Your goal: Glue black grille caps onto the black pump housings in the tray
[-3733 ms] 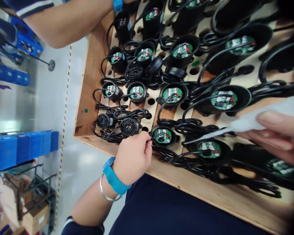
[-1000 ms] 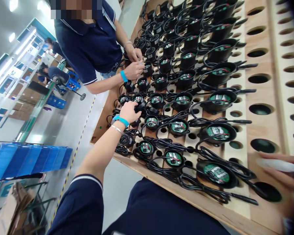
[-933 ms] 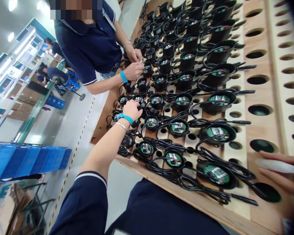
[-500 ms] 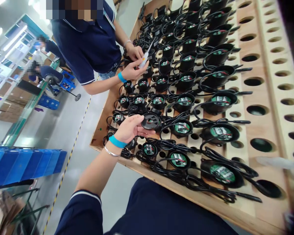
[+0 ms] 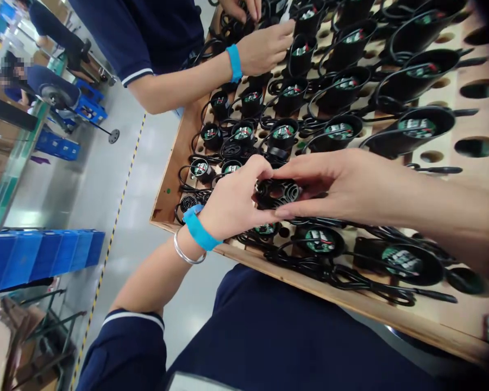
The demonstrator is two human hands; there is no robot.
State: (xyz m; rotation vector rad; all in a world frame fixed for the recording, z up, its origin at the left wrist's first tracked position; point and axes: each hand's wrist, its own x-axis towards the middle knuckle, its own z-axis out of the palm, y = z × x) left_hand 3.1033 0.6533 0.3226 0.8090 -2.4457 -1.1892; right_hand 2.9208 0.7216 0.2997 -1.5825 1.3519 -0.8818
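Bright, even indoor light fills the scene, with soft white glare on the glossy grey floor (image 5: 106,179) at left. Shadows are faint. The pale wooden perforated board (image 5: 464,320) stays fairly sharp at centre, but the right edge darkens and smears. The nearest forearm at right looks soft and stretched. The upper left background is hazy and washed out.

grille cover (image 5: 277,193): black, slotted
wristband (image 5: 198,229): bright blue
circuit boards (image 5: 339,129): green, perhaps red-wired
tabletop (image 5: 175,163): pale wood
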